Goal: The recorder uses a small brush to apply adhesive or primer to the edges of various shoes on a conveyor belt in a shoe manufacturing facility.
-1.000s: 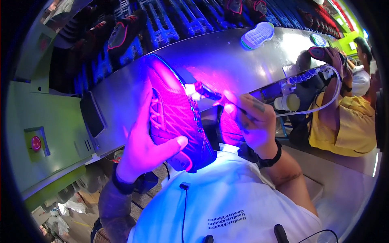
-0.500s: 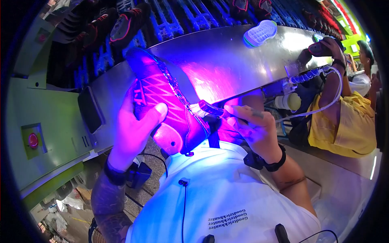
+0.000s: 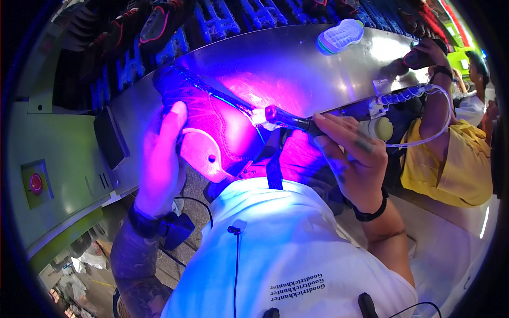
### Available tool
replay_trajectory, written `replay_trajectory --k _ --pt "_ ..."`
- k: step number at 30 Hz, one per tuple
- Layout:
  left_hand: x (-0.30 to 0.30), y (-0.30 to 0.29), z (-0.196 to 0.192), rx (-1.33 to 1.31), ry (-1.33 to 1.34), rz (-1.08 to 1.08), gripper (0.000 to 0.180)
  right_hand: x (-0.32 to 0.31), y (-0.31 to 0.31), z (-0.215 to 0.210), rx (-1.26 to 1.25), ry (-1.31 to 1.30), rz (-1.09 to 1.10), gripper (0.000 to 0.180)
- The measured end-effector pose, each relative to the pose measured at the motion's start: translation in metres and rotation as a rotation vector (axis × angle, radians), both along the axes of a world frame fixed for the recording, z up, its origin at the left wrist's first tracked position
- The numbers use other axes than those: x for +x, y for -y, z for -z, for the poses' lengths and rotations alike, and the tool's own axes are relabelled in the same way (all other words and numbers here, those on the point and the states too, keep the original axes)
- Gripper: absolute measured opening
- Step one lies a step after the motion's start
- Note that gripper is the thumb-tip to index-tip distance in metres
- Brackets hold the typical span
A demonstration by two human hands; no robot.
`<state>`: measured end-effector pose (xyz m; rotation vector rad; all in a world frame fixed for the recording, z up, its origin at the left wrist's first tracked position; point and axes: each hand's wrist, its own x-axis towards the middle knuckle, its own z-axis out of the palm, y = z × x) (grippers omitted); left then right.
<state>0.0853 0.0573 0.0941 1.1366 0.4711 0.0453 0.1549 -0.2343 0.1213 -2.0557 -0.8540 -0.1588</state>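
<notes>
My left hand [image 3: 161, 151] is wrapped round a shoe upper [image 3: 225, 122], its thumb pressed on the side. Purple light washes over the upper, whose heel points toward me and whose bottom edge faces right. A pale panel with a small round hole shows at the heel end. In my right hand [image 3: 358, 156] is a dark-handled brush [image 3: 289, 117], pinched between thumb and fingers. Its whitish bristles touch the bottom edge of the upper near the heel. The fingers under the upper are hidden.
A metal ledge [image 3: 297, 53] carries a pale shoe sole [image 3: 341, 37] at its far side. Beyond it, dark shoes [image 3: 155, 25] stand on a blue-lit rack. A green machine panel [image 3: 63, 153] with a red button is at left. A co-worker in yellow [image 3: 445, 164] handles a shoe at right.
The upper has tilted over, its toe swinging left and its bottom edge turning more toward me. My right hand has moved right, and the brush now lies flatter at the edge.
</notes>
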Motion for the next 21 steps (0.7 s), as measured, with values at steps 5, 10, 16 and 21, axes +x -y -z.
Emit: replay_trajectory --k 5,10,16,21 --pt "-0.005 0.003 0.003 -0.25 -0.044 0.015 0.034 0.015 -0.002 -0.016 0.007 0.145 -0.065 0.044" --pt "0.0 0.024 -0.032 -0.357 -0.036 0.11 0.05 0.03 -0.005 -0.032 -0.041 0.373 -0.116 0.042" --pt "-0.013 0.03 -0.029 -0.614 -0.146 0.061 0.073 0.042 -0.005 -0.042 0.006 0.421 -0.15 0.044" --pt "-0.033 0.039 -0.02 -0.916 -0.255 0.052 0.072 0.049 0.0 -0.042 0.057 0.435 -0.159 0.047"
